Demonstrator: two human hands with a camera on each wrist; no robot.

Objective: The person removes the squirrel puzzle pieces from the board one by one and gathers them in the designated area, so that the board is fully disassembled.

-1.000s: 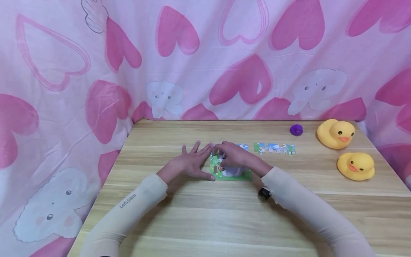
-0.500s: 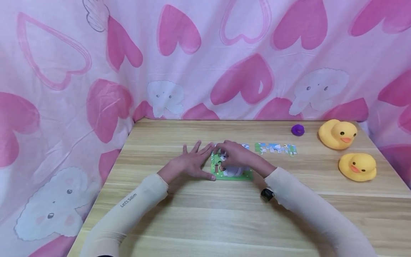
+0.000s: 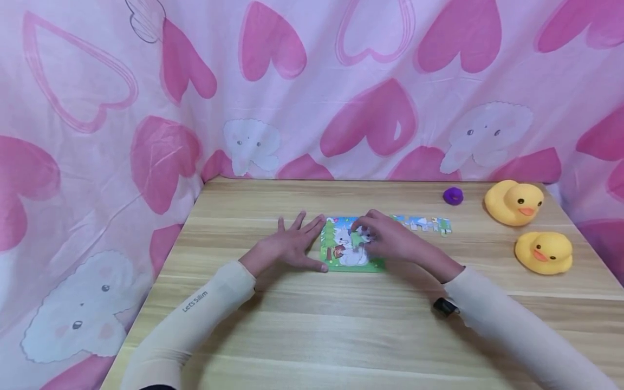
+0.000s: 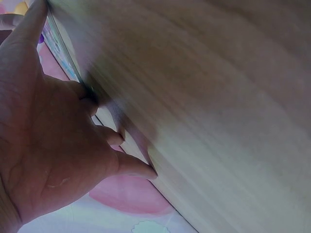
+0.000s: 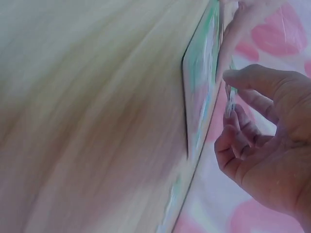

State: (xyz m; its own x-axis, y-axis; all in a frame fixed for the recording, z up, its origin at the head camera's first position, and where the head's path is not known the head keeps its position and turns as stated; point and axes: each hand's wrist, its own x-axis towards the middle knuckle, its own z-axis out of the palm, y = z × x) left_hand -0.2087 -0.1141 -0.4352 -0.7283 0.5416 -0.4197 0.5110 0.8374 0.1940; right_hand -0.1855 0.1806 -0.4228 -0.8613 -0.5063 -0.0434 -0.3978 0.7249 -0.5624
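Note:
A colourful puzzle board (image 3: 341, 250) with white animals, a green tree and a green lower edge lies on the wooden table. Along its left side my left hand (image 3: 291, 246) rests with fingers spread, thumb and index fingertip at the board's edge. My right hand (image 3: 392, 236) is over the board's right half, raised off it. Between its thumb and fingers it pinches a small puzzle piece (image 5: 231, 99), seen nearly edge-on in the right wrist view. Part of the board's right side is hidden by this hand. The left wrist view shows the left palm (image 4: 53, 141) and fingertips down on the table.
Right of the board lies a row of several loose puzzle pieces (image 3: 424, 223), partly behind the right hand. Two yellow rubber ducks (image 3: 512, 203) and a small purple duck (image 3: 453, 196) sit farther right. A pink heart-patterned curtain (image 3: 361, 92) borders the table.
My right hand has moved from the board's upper left toward its right side, lifting a puzzle piece and uncovering more of the picture. The left hand has stayed in place.

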